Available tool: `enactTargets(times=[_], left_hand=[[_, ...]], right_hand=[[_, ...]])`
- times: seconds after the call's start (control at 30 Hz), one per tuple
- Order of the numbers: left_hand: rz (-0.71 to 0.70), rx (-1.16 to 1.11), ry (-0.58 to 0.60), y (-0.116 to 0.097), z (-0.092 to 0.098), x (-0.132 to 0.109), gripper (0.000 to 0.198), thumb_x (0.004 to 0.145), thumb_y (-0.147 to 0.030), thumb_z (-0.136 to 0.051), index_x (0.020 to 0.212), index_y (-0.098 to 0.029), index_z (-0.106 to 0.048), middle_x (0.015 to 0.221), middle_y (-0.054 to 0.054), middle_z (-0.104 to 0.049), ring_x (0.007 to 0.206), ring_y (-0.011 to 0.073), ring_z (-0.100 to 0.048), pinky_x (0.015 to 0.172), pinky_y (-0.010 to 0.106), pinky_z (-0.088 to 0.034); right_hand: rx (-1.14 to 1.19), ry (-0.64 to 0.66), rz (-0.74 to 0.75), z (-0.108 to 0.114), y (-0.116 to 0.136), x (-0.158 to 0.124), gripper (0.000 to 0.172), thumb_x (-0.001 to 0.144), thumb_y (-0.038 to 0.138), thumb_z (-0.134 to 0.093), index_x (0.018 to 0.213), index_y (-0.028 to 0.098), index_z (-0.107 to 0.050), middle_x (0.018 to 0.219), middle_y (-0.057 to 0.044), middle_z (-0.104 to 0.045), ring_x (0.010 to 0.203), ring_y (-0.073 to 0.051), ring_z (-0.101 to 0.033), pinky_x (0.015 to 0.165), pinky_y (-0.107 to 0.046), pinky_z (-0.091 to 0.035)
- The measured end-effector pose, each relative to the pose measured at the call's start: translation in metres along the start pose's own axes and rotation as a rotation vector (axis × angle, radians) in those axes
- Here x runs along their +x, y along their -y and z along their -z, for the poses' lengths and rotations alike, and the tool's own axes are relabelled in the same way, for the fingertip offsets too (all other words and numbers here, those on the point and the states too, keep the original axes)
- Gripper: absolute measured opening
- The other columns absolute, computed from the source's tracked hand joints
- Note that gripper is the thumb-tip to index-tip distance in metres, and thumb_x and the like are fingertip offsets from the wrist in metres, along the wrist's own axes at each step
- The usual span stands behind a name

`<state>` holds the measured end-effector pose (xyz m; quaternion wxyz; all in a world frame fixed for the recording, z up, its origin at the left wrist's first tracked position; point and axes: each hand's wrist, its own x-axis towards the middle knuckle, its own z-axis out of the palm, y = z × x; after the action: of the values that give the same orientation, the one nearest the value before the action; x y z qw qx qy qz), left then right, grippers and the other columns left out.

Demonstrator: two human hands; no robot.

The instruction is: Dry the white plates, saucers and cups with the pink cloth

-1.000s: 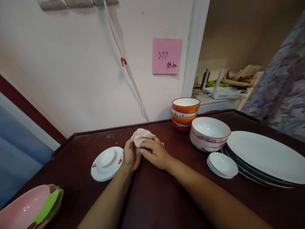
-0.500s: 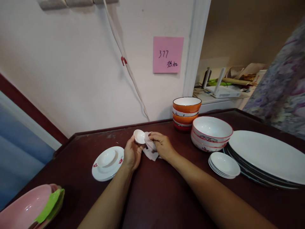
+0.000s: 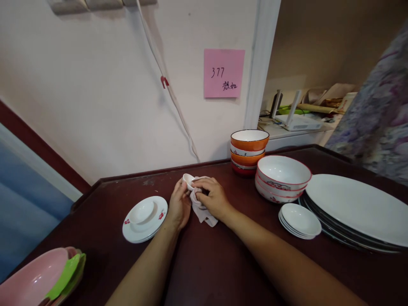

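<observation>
A small white dish (image 3: 188, 180) is gripped at its left rim by my left hand (image 3: 179, 205), tilted above the table. My right hand (image 3: 214, 196) is closed on a pale cloth (image 3: 202, 212) and presses it against the dish's right side. The cloth's lower corner hangs below my fingers. Left of my hands, a similar small white dish (image 3: 142, 211) sits on a short stack of white plates (image 3: 134, 233) with red flower marks.
On the right stand orange and white bowls (image 3: 250, 145), red-rimmed white bowls (image 3: 283, 180), small white saucers (image 3: 301, 220) and large oval plates (image 3: 357, 208). A pink dish with green leaf trim (image 3: 41, 272) lies at the near left. The wall rises behind the dark table (image 3: 204, 263).
My right hand has brought the cloth over the dish's right side, covering more of it. The dish has shifted slightly right and turned. The cloth's corner hangs lower.
</observation>
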<state>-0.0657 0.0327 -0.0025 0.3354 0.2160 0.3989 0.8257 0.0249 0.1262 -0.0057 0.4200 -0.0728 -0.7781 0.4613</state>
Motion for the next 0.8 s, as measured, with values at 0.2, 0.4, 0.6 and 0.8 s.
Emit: enactTargets(times=[0.2,0.4,0.6,0.8], left_hand=[[0.009,0.022,0.043,0.0,-0.004,-0.004,0.026,0.085,-0.03,-0.062,0.109,-0.02,-0.06,0.095,0.004,-0.069,0.086,0.017,-0.065,0.08,0.029,-0.047],[0.012,0.003,0.018,-0.002,-0.004,-0.004,0.023,0.083,-0.031,-0.064,0.103,-0.019,-0.062,0.09,0.002,-0.068,0.08,0.0156,-0.064,0.076,0.028,-0.047],[0.044,-0.013,0.029,0.001,-0.004,-0.003,0.025,0.084,-0.03,-0.062,0.106,-0.017,-0.063,0.094,0.004,-0.068,0.077,0.013,-0.062,0.071,0.025,-0.047],[0.144,-0.004,-0.014,-0.001,-0.003,0.0,0.031,0.083,-0.042,-0.063,0.098,-0.015,-0.067,0.087,0.005,-0.07,0.071,0.0136,-0.062,0.063,0.025,-0.047]], right_hand=[[-0.021,-0.245,0.005,-0.004,0.009,-0.003,0.028,0.068,0.019,-0.066,0.092,0.022,-0.053,0.106,-0.006,-0.052,0.094,-0.018,-0.056,0.082,-0.033,-0.048],[-0.303,-0.107,-0.009,0.006,0.009,-0.002,0.009,0.074,0.025,-0.067,0.072,0.022,-0.058,0.095,-0.003,-0.059,0.101,-0.023,-0.051,0.091,-0.04,-0.036],[-0.383,-0.019,0.126,0.007,0.008,-0.006,0.005,0.079,0.022,-0.065,0.082,0.026,-0.065,0.097,0.001,-0.07,0.118,-0.023,-0.046,0.107,-0.047,-0.017],[-0.498,0.121,0.256,0.015,-0.002,-0.005,0.009,0.081,0.02,-0.064,0.085,0.027,-0.067,0.101,0.003,-0.07,0.123,-0.022,-0.043,0.112,-0.051,-0.005]])
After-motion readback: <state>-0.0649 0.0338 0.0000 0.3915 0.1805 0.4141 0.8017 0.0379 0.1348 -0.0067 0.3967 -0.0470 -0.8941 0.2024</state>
